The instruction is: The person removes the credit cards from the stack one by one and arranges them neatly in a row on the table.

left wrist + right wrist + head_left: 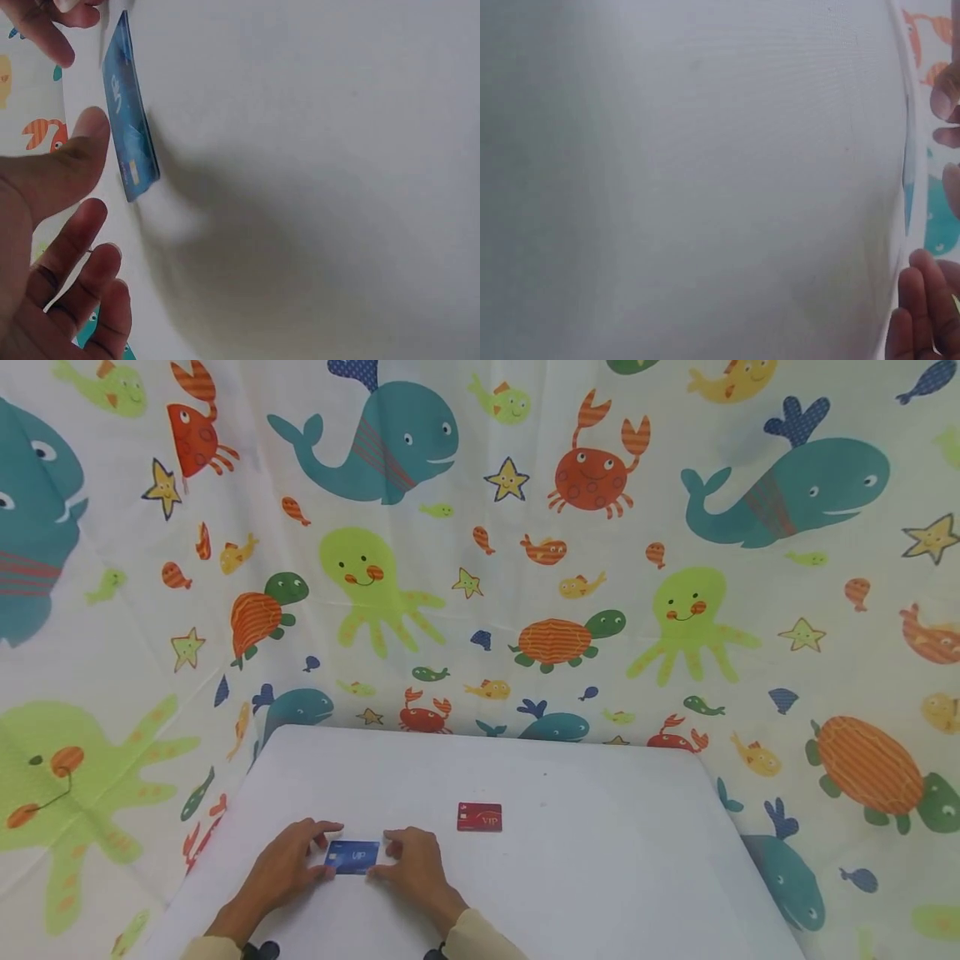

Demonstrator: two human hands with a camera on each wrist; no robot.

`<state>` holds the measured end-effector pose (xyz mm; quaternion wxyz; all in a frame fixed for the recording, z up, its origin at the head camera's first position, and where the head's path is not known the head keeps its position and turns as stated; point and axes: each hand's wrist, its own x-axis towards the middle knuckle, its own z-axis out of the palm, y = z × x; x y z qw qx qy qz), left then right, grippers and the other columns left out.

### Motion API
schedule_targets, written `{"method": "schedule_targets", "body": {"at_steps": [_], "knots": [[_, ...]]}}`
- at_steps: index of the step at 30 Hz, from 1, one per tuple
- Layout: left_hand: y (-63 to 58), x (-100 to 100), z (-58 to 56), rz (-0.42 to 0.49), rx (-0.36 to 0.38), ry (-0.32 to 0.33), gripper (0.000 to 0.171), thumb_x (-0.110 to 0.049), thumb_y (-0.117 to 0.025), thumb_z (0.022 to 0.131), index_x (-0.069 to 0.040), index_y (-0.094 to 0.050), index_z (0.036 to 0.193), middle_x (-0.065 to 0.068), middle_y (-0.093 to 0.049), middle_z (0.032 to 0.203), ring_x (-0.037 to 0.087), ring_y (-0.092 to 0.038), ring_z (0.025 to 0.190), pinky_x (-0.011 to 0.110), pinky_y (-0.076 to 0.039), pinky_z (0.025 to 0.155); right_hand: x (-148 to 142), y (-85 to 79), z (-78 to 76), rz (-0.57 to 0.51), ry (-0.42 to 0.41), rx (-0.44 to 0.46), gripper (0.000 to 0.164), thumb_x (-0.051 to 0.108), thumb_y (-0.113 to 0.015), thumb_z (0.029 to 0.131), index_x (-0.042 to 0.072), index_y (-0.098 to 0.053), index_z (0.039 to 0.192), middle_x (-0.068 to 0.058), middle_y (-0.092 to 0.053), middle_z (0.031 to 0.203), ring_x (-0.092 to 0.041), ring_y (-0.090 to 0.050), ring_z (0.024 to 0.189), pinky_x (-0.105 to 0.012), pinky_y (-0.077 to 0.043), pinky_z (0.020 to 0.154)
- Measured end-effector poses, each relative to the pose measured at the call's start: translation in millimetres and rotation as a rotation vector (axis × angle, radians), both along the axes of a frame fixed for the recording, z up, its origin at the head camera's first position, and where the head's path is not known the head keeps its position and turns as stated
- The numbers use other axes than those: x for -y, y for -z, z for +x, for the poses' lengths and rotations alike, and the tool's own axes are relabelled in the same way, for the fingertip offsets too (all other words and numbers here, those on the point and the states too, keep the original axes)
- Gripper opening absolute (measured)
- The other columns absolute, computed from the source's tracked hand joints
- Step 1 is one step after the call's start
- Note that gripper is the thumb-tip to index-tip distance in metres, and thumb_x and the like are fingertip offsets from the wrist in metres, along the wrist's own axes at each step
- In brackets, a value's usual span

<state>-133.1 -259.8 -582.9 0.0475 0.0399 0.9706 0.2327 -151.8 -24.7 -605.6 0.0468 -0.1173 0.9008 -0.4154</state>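
Observation:
A blue VIP card (352, 857) lies face up on the white table (615, 852) between the two hands. My left hand (287, 866) is at its left end, thumb tip right at the near corner and index finger stretched above the far corner. On the opposite end is my right hand (417, 868), with its thumb at the near right corner and its bent index finger beside the far one. The left wrist view shows the left thumb (84, 146) beside the card's edge, the other fingers loosely bent away from it. In the right wrist view the card (908, 195) is only a thin blue sliver.
A red VIP card (480, 817) lies on the table farther back, to the right of the hands. Behind and beside the table hangs a curtain (465, 635) printed with sea animals. The table's far edge runs along the curtain's foot.

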Motion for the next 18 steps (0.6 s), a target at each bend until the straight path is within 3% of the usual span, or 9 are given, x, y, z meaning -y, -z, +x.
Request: {"method": "schedule_targets", "body": {"at_steps": [4, 8, 18], "knots": [[-2.8, -4, -2.4, 0.009, -0.054, 0.014, 0.064, -0.023, -0.095, 0.078, -0.024, -0.069, 0.136, -0.005, -0.065, 0.103, 0.014, -0.056, 0.093, 0.036, -0.057, 0.085, -6, -0.4, -0.6, -0.041, -0.007, -0.026, 0.053, 0.034, -0.096, 0.078, 0.017, -0.079, 0.125, 0.013, -0.066, 0.083, 0.003, -0.049, 0.076, -0.021, -0.049, 0.077], [-5.5, -11, -4.5, 0.021, -0.108, 0.021, 0.063, -0.024, -0.096, 0.078, -0.025, -0.069, 0.135, -0.003, -0.069, 0.109, 0.018, -0.062, 0.101, 0.048, -0.061, 0.095, -11, -2.4, -0.8, -0.047, -0.004, -0.065, 0.051, 0.035, -0.096, 0.079, 0.022, -0.078, 0.125, 0.013, -0.071, 0.09, 0.004, -0.053, 0.082, -0.023, -0.051, 0.081], [-8.9, -34, -13.3, 0.048, -0.194, 0.025, 0.06, -0.026, -0.095, 0.079, -0.024, -0.071, 0.135, 0.003, -0.073, 0.123, 0.03, -0.065, 0.119, 0.065, -0.052, 0.105, -33, -4.7, -7.0, -0.087, 0.06, -0.051, 0.043, 0.038, -0.091, 0.085, 0.028, -0.076, 0.125, 0.015, -0.074, 0.103, -0.001, -0.064, 0.093, -0.022, -0.059, 0.088]]}}
